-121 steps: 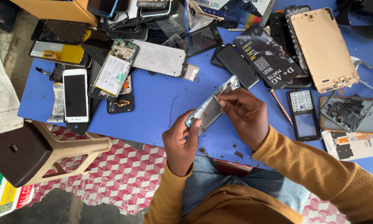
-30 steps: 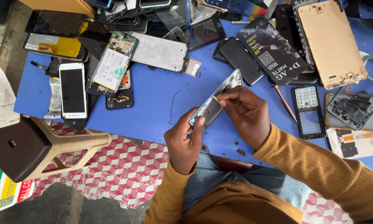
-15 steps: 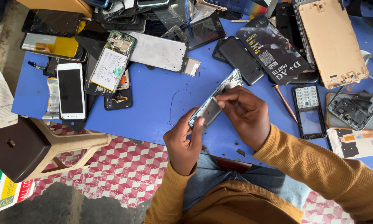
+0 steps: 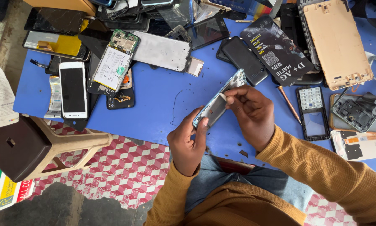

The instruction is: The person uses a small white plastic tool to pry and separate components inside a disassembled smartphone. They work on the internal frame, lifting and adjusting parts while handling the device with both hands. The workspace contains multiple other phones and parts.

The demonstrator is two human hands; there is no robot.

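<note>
Above the blue table (image 4: 163, 104), phone frame (image 4: 219, 102) clamped in left hand (image 4: 188, 144), right hand (image 4: 250, 115) fingers pinched on its middle.

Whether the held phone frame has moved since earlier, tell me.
No. The phone frame stays just right of the dark scratch on the blue table, pointing the same way.

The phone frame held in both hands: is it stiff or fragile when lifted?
The phone frame looks thin and hollowed, so probably light and slightly flexible. The left hand supports its lower end while the right hand pinches the middle, suggesting careful handling; twisting may bend it.
</note>
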